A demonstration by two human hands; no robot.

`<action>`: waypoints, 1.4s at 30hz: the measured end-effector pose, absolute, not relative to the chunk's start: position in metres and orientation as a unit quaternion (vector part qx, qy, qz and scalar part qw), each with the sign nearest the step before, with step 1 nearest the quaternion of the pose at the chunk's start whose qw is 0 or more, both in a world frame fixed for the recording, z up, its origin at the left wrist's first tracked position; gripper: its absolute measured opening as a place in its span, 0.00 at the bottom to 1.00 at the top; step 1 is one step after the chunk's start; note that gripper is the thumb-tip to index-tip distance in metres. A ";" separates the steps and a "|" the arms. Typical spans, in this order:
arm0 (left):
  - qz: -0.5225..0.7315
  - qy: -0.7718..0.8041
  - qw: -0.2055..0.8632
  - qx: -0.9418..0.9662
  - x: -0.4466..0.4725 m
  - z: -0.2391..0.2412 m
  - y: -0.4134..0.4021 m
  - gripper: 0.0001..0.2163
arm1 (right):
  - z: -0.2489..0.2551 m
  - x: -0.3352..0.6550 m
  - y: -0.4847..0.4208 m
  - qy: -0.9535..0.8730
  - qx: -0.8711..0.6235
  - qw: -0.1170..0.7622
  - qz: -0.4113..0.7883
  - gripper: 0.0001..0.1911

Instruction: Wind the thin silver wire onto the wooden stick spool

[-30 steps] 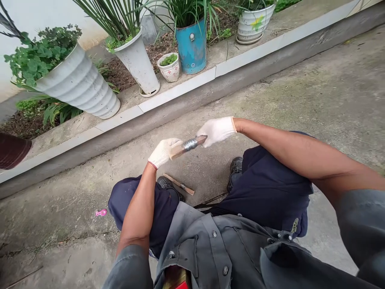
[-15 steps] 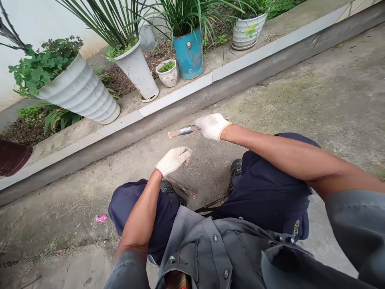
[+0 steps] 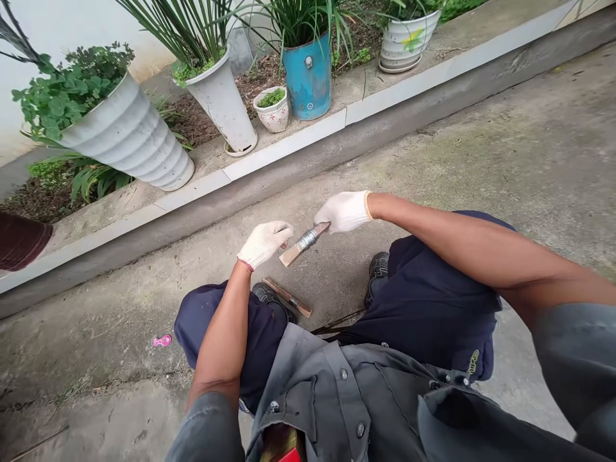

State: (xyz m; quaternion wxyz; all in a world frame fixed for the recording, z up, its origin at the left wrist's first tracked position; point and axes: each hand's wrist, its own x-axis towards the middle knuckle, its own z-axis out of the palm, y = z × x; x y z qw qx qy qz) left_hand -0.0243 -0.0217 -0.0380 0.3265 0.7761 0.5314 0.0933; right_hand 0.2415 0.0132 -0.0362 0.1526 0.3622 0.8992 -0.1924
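My right hand [image 3: 342,212], in a white knit glove, is closed around one end of a flat wooden stick wound with silvery wire [image 3: 307,240]. The stick's bare end slants down toward my left. Just beyond that end is my left hand [image 3: 264,244], also gloved, with thumb and fingers drawn together in a pinch. Whatever it pinches, perhaps a thin strand, is too fine to make out. On the ground by my left shoe [image 3: 262,294] lies a second wooden stick [image 3: 287,298] with a little dark winding round its middle.
A low concrete ledge edged with pale tiles [image 3: 283,147] runs across ahead. On it stand a ribbed white planter [image 3: 139,141], a tall white pot [image 3: 226,106], a small pot [image 3: 273,115] and a blue bucket [image 3: 308,80]. A pink object [image 3: 162,341] lies at left.
The wire-wound stick has tilted, its free end swinging down and nearer to me. My left hand has moved slightly left and away from me; my right hand has shifted a little.
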 end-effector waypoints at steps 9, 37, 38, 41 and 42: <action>0.155 0.484 0.460 0.728 -0.013 -0.041 -0.031 0.17 | -0.023 0.243 0.025 0.848 0.489 -0.005 -0.207 0.17; 0.142 0.504 0.377 0.764 -0.023 -0.039 -0.022 0.14 | -0.024 0.249 0.014 0.872 0.411 0.075 -0.254 0.11; 0.150 0.503 0.400 0.752 -0.021 -0.041 -0.023 0.15 | -0.022 0.249 0.016 0.866 0.429 0.055 -0.249 0.12; 0.153 0.503 0.449 0.722 -0.011 -0.049 -0.030 0.16 | -0.021 0.246 0.023 0.851 0.477 0.011 -0.218 0.16; 0.142 0.500 0.453 0.724 -0.007 -0.051 -0.033 0.16 | -0.022 0.245 0.025 0.844 0.493 0.006 -0.211 0.16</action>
